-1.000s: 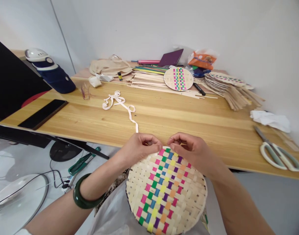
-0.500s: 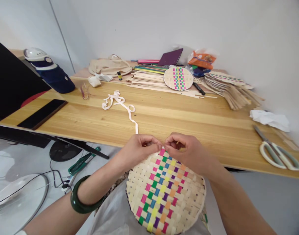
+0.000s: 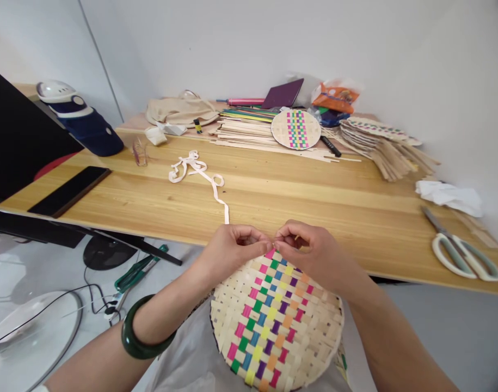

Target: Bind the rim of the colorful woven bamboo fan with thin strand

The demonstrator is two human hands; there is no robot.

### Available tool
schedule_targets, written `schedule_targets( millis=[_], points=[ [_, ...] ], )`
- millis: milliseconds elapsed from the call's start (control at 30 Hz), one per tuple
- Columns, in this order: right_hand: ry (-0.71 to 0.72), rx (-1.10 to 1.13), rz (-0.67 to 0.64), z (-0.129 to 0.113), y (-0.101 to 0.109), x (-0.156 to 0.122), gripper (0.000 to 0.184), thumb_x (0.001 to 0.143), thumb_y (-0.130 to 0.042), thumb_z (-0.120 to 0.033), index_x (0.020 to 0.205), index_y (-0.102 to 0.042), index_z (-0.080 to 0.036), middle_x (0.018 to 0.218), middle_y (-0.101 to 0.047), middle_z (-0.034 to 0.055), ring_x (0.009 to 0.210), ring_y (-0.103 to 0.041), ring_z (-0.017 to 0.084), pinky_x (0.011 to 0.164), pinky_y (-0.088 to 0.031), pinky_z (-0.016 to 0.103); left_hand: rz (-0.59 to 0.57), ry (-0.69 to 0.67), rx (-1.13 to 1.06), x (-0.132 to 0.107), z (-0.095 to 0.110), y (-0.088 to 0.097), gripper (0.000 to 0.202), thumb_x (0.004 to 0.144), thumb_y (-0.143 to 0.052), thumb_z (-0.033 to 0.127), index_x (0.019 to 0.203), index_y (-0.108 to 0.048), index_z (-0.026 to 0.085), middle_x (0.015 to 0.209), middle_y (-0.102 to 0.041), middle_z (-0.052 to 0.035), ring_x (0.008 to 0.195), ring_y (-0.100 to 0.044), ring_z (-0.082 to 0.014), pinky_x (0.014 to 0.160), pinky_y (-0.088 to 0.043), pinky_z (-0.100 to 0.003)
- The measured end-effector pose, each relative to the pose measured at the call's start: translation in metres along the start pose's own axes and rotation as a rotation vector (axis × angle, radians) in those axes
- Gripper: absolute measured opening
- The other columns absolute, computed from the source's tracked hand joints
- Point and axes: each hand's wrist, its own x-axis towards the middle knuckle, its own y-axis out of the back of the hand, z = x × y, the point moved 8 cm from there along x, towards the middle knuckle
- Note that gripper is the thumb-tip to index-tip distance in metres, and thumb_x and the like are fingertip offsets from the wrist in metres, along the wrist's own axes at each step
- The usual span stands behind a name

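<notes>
A round woven fan (image 3: 269, 321) of pale strips, with bands of pink, green, blue, yellow, purple and orange, leans over my lap. At its top edge, my left hand (image 3: 241, 247) is closed in a pinch. Close beside it, my right hand (image 3: 303, 245) pinches the same edge, the fingertips of both hands nearly touching. A narrow white ribbon (image 3: 221, 198) lies in loose curls on the table and runs down behind my left hand. Its end is hidden there. White edging shows along the fan's right rim. Whatever lies between the fingertips is too small to make out.
Scissors (image 3: 461, 250) and crumpled white tissue (image 3: 448, 197) lie at right on the wooden table (image 3: 314, 185). Along the back are another round woven piece (image 3: 296, 129), pale strips (image 3: 244, 133) and stacked woven pieces (image 3: 379, 136). A phone (image 3: 71, 190) and blue bottle (image 3: 85, 122) are at left.
Both hands stay pinched at the fan's top edge, with only a slight shift of the fingers. The left forearm and its bangle have moved slightly right.
</notes>
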Motion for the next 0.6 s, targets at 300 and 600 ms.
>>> schedule_targets(
  millis=[300,600],
  points=[
    [0.054,0.159,0.043,0.011,0.022,0.000,0.023,0.087,-0.051,-0.033,0.088,-0.069,-0.020,0.075,-0.062,0.0013,0.067,-0.054,0.013,0.060,-0.042,0.025,0.021,0.079,-0.020,-0.001,0.001,0.002,0.018,0.069,-0.072,0.032,0.070,-0.068,0.015,0.064,-0.062,0.0011,0.056,-0.050,-0.0078,0.053,-0.036,-0.019],
    [-0.116,0.507,0.273,0.068,0.074,-0.020,0.030,0.075,-0.072,-0.041,0.093,-0.065,-0.018,0.066,-0.060,0.0002,0.052,-0.052,0.010,0.046,-0.043,0.021,0.018,0.081,0.025,0.001,-0.003,0.007,0.021,0.071,-0.070,0.037,0.069,-0.069,0.016,0.061,-0.061,0.0017,0.051,-0.046,-0.0069,0.047,-0.031,-0.019]
  ],
)
